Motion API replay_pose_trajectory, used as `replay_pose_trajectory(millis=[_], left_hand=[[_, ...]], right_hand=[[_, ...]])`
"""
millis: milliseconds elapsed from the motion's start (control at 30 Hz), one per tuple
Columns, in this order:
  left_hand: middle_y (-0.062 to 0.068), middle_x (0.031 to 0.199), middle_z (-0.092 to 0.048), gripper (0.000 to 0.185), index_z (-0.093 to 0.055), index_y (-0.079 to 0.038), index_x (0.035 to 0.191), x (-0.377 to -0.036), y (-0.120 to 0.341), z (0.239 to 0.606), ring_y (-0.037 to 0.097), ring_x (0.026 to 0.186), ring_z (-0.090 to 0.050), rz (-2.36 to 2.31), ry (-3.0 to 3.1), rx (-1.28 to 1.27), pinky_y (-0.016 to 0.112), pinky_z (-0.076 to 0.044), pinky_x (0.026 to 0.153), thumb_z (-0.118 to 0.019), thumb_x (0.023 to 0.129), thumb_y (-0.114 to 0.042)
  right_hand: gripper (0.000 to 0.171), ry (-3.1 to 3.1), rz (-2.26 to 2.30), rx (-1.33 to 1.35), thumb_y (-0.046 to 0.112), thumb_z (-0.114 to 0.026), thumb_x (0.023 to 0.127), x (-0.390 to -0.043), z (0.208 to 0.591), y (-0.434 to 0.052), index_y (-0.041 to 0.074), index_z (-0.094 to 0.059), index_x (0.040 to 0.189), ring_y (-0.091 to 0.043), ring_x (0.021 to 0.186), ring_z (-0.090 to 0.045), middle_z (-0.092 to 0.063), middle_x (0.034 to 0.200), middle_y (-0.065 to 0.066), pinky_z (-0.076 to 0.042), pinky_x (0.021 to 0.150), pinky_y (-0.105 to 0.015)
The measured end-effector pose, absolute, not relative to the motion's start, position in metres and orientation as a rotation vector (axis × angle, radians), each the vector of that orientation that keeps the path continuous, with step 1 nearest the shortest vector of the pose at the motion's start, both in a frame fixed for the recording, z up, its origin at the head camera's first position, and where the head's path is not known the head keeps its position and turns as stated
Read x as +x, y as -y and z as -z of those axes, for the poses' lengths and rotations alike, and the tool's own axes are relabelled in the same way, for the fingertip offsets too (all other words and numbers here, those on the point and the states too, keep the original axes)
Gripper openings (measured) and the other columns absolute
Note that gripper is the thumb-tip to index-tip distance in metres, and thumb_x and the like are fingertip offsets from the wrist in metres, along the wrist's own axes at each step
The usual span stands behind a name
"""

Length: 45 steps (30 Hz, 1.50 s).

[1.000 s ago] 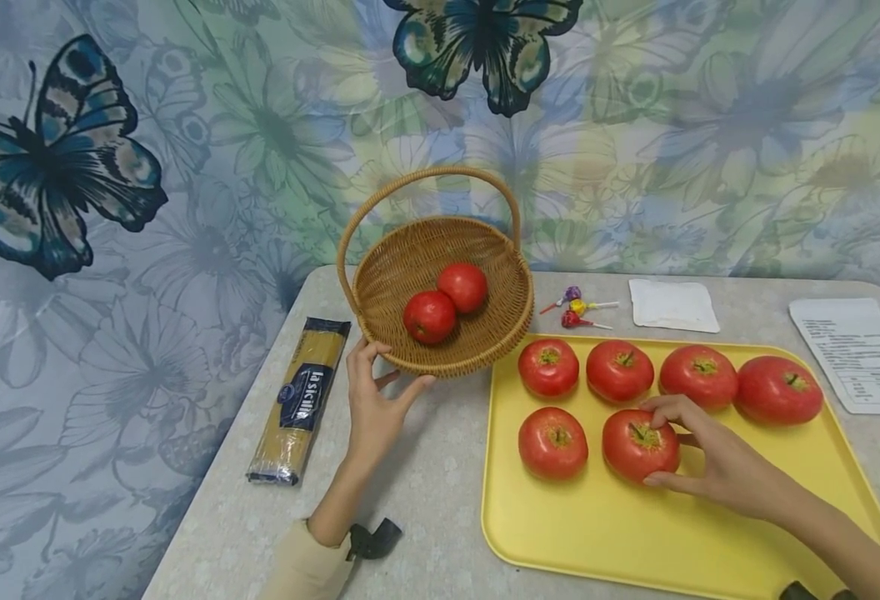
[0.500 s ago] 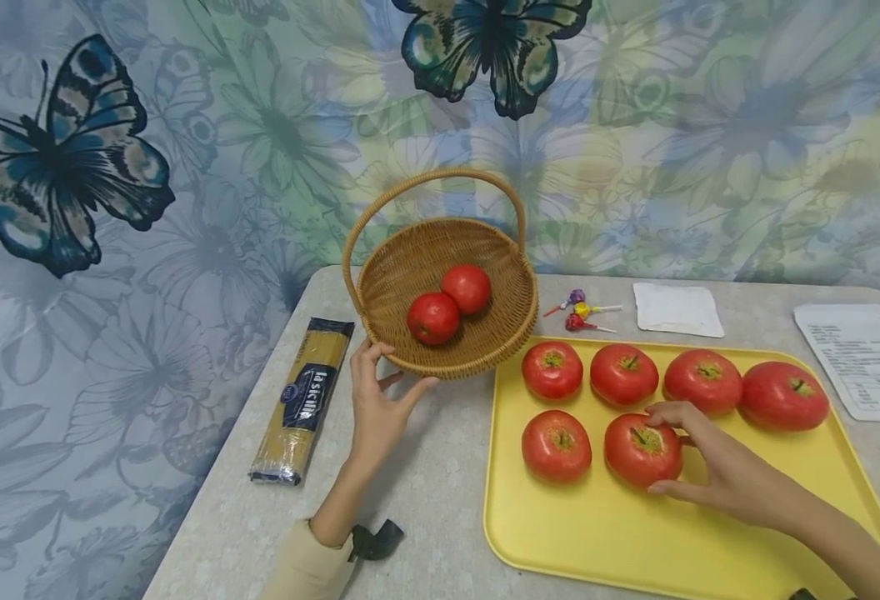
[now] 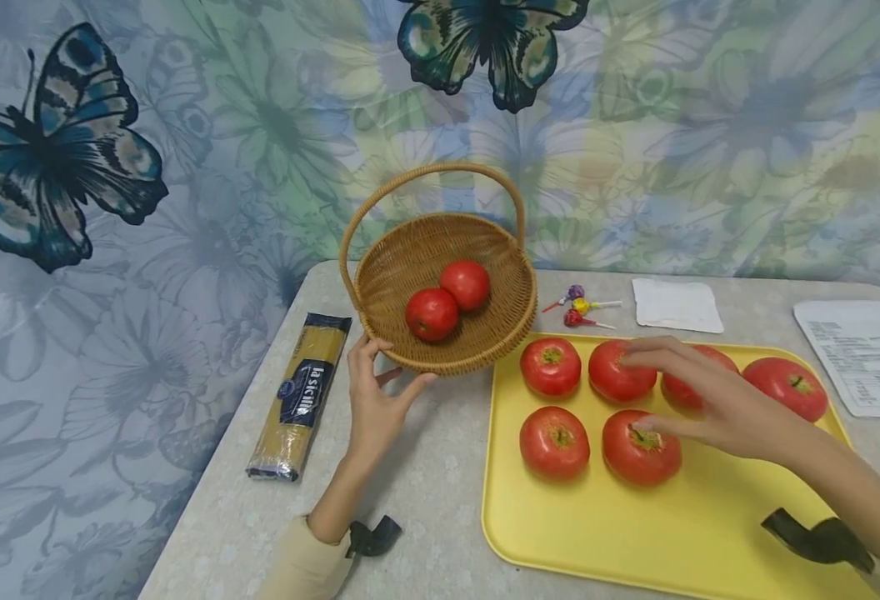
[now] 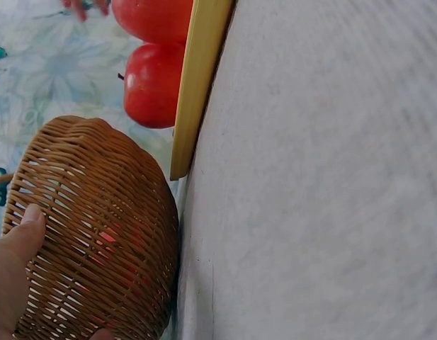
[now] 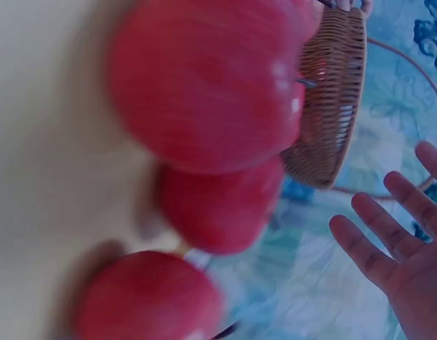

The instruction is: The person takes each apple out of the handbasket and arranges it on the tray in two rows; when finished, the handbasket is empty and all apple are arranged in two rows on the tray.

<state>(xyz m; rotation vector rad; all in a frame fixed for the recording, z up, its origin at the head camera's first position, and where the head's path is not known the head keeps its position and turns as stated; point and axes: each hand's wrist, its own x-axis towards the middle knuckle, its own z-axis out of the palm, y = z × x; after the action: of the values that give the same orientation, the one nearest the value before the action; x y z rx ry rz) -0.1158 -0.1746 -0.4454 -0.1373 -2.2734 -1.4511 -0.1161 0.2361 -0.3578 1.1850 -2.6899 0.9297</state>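
My left hand [image 3: 376,417] grips the near rim of a wicker basket [image 3: 387,271], which tilts so its inside faces me. Inside it lie two red apples [image 3: 431,315]. In the left wrist view, the thumb [image 4: 32,216] presses the basket's woven side. My right hand [image 3: 725,408] is over the yellow tray [image 3: 590,533], fingers spread and holding nothing. Its thumb overlaps the front-row apple [image 3: 638,454], while its fingers reach over the back row. Several apples [image 3: 550,367] sit on the tray in two rows. The right wrist view shows the straight fingers [image 5: 374,248] apart from the blurred apples.
A pasta packet [image 3: 305,396] lies left of the basket. Behind the tray are three lollipops [image 3: 578,307] and a white packet [image 3: 676,306]. A printed sheet [image 3: 860,358] lies at the right. A patterned backdrop [image 3: 260,167] stands behind the table.
My right hand has let go of the front-row apple, which stays on the tray, and lifted up and away with fingers opened. My left hand and the basket have stayed in place.
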Motion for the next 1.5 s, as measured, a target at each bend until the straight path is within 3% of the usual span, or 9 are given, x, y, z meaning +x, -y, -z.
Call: replay_pose_trajectory(millis=[133,233,367,600,867,1033,1300,1500], left_hand=[[0.022,0.149,-0.028,0.068,-0.042,0.003,0.124,-0.112,0.174,0.436,0.040,0.133,-0.039,1.465,2.248,-0.134,0.052,-0.057,0.087,-0.086,0.074,-0.008],[0.023,0.148,-0.028,0.066,-0.042,0.006,0.123,-0.106,0.172,0.424,0.038,0.132,-0.040,1.473,2.244,-0.131,0.056,-0.055,0.087,-0.085,0.074,-0.004],[0.024,0.147,-0.028,0.064,-0.042,0.007,0.122,-0.102,0.170,0.414,0.033,0.132,-0.041,1.471,2.262,-0.126,0.056,-0.055,0.088,-0.084,0.075,-0.003],[0.025,0.148,-0.028,0.065,-0.042,0.009,0.122,-0.104,0.169,0.414,0.035,0.133,-0.039,1.494,2.251,-0.135,0.058,-0.055,0.088,-0.084,0.075,-0.004],[0.024,0.149,-0.027,0.063,-0.041,0.008,0.121,-0.103,0.167,0.411,0.034,0.135,-0.037,1.500,2.264,-0.115,0.058,-0.054,0.090,-0.083,0.076,-0.006],[0.026,0.149,-0.027,0.064,-0.042,0.009,0.121,-0.102,0.166,0.412,0.037,0.136,-0.036,1.505,2.276,-0.112,0.057,-0.055,0.090,-0.084,0.075,-0.006],[0.027,0.149,-0.026,0.064,-0.042,0.009,0.121,-0.102,0.165,0.411,0.041,0.138,-0.035,1.519,2.278,-0.127,0.058,-0.055,0.089,-0.084,0.076,-0.007],[0.030,0.148,-0.025,0.063,-0.042,0.007,0.121,-0.103,0.164,0.411,0.043,0.136,-0.036,1.519,2.280,-0.130,0.059,-0.054,0.089,-0.084,0.076,-0.008]], right_hand=[[0.057,2.683,-0.901,1.317,0.029,-0.083,0.079,-0.148,0.345,-0.205,0.031,-0.055,0.129,-0.010,0.130,-0.046,-0.049,0.141,0.008,-0.047,0.101,-0.018],[0.051,2.656,-0.949,1.410,0.029,-0.080,0.083,-0.174,0.335,-0.178,0.025,-0.057,0.129,-0.014,0.127,-0.050,-0.050,0.140,0.003,-0.052,0.098,-0.031],[0.049,2.670,-1.017,1.452,0.032,-0.077,0.085,-0.205,0.327,-0.143,0.018,-0.058,0.129,-0.019,0.120,-0.055,-0.051,0.138,-0.002,-0.056,0.091,-0.037],[0.054,2.734,-1.003,1.516,0.037,-0.074,0.087,-0.247,0.333,-0.086,0.018,-0.055,0.133,-0.025,0.124,-0.050,-0.048,0.137,-0.006,-0.049,0.098,-0.042],[0.053,2.772,-1.027,1.664,0.028,-0.075,0.088,-0.271,0.350,-0.032,0.012,-0.055,0.135,-0.032,0.130,-0.047,-0.045,0.139,-0.010,-0.044,0.108,-0.048],[0.055,2.842,-0.987,1.711,0.025,-0.076,0.087,-0.277,0.360,-0.015,0.013,-0.054,0.137,-0.030,0.132,-0.044,-0.042,0.142,-0.011,-0.042,0.110,-0.048],[0.051,2.937,-0.834,1.745,0.026,-0.076,0.087,-0.281,0.375,-0.002,0.021,-0.056,0.135,-0.042,0.141,-0.032,-0.032,0.153,-0.018,-0.029,0.113,-0.065],[0.056,2.956,-0.761,1.699,0.025,-0.079,0.084,-0.286,0.384,0.004,0.026,-0.055,0.134,-0.038,0.140,-0.033,-0.037,0.149,-0.011,-0.031,0.112,-0.063]])
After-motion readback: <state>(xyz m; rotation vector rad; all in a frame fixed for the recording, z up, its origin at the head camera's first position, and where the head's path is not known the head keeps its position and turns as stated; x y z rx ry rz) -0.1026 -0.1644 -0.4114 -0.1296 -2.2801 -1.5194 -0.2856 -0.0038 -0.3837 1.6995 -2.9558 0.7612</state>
